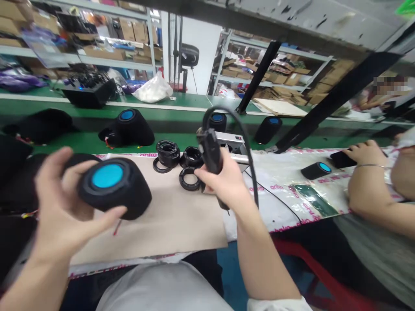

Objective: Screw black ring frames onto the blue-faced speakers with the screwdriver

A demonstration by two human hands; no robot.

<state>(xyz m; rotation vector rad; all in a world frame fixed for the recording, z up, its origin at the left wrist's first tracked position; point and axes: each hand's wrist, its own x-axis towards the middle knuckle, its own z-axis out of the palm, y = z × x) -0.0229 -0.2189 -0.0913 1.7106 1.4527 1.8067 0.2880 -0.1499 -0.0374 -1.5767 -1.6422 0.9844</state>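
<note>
My left hand (69, 207) grips a black cylindrical speaker (134, 190) between thumb and fingers, its bright blue round end turned up toward me. A thin wire with a small red tip hangs below the speaker. In my right hand (225, 181) is a black corded electric screwdriver (210, 151), held upright with its bit pointing down and its cable looping over the top. Black plastic rings (189, 179) lie just left of that hand, with a stack of rings (167, 153) beside them. Brown cardboard (181, 220) covers the bench under both hands.
More speakers (132, 125) stand along the green conveyor (181, 125), with dark pieces piled at the left. A power box (231, 140) sits behind the screwdriver. At right, a co-worker's hand (366, 153) rests on a black object near another speaker (316, 170). Dark slanted posts (308, 103) rise there.
</note>
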